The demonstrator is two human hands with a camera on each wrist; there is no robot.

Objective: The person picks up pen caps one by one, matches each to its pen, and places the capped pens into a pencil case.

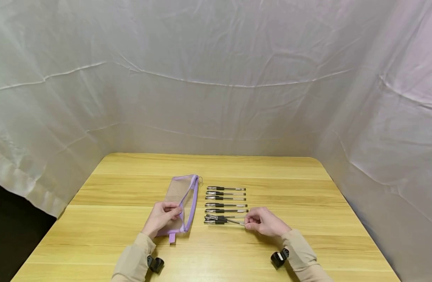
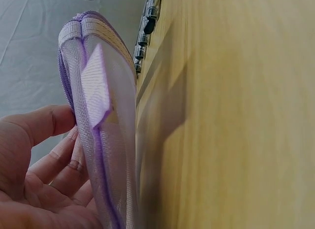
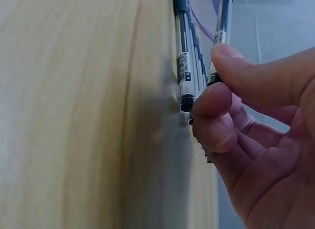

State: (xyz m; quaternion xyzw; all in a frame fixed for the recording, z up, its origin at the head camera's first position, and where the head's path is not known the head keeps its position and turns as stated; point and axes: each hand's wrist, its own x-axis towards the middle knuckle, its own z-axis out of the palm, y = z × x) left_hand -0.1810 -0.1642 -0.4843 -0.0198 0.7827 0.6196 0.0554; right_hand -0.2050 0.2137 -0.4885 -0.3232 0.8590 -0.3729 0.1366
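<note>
A mesh zip pouch (image 1: 176, 190) with purple trim lies left of the table's middle, its zipped side gaping. My left hand (image 1: 161, 217) pinches the edge of that opening between thumb and fingers. In the left wrist view the pouch's end shows a purple fabric tab (image 2: 97, 88). My right hand (image 1: 266, 222) pinches the tail end of a clear gel pen (image 3: 223, 22) with a black grip. This pen is tilted and raised over the nearest pen (image 3: 183, 56) of the row, its capped end crossing the row's near end in the head view.
Several similar pens (image 1: 225, 205) lie in a row between the hands, caps to the left. A small ring (image 1: 200, 180) hangs at the pouch's far corner. The wooden table (image 1: 272, 258) is bordered by a pale cloth curtain (image 1: 216, 109).
</note>
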